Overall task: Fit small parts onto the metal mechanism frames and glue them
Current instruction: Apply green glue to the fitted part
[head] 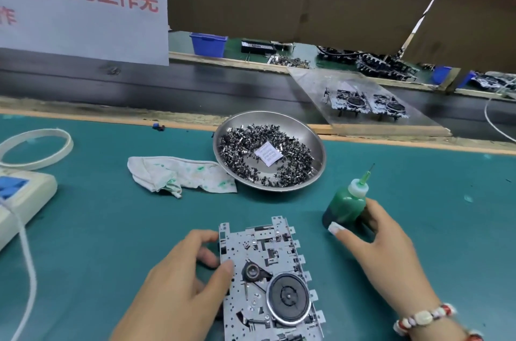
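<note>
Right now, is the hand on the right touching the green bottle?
Touching. The head view shows the right hand wrapped around the green bottle, thumb across its lower front and fingers behind it, with no gap between them.

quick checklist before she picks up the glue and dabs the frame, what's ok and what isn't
1. Frame held steady: ok. The left hand grips the left edge of the metal mechanism frame, which lies flat on the green mat.
2. Glue within grasp: ok. The right hand wraps its fingers round the green glue bottle.
3. Bottle upright: ok, standing on the mat with its needle tip up.
4. Needle tip clear of clogs: cannot tell, too small.
5. Small part seated on the frame: cannot tell.
6. Parts supply: ok, the steel bowl holds plenty.
</note>
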Motion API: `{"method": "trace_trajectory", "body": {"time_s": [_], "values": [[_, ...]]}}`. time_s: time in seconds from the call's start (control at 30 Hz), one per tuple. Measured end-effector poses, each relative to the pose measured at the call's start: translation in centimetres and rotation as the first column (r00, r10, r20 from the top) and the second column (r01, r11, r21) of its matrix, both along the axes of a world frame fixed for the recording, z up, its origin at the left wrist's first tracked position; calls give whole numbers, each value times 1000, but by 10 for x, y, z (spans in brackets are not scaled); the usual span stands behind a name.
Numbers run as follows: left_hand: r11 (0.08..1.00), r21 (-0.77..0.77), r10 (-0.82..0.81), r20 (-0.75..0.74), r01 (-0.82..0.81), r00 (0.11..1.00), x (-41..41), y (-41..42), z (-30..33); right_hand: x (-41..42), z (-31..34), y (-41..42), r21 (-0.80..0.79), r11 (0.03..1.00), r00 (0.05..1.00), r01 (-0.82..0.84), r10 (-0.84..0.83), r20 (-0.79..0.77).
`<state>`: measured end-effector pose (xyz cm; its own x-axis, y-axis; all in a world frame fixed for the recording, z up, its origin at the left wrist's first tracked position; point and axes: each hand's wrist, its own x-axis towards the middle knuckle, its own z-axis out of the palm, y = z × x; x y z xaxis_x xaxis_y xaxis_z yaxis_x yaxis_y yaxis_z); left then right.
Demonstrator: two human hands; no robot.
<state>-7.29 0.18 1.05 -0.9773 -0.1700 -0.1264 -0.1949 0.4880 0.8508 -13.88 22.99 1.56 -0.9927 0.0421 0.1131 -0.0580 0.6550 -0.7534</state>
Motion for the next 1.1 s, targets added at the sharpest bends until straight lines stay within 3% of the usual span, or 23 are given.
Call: {"method": "trace_trajectory", "body": {"time_s": [0.23,0.57,0.7,0.93,1.0,1.1], "values": [[995,86,-46,21,44,999,-12,8,-2,2,-3,2,-78,997,996,-2,-5,-86],[976,219,27,-55,-14,998,-33,16,-8,10,4,8,-451,891,994,-56,10,-104],[965,261,6,-61,10,998,-33,14,-12,10,6,8,-621,783,998,2,-38,-45],[959,281,-15,-62,32,998,-30,12,-13,9,14,7,-904,422,997,67,11,79],[954,298,-22,-51,37,998,-28,12,-13,8,14,7,-921,376,992,103,27,122],[933,357,-35,-8,36,999,-27,11,-14,9,13,6,-914,388,990,120,20,139]]}}
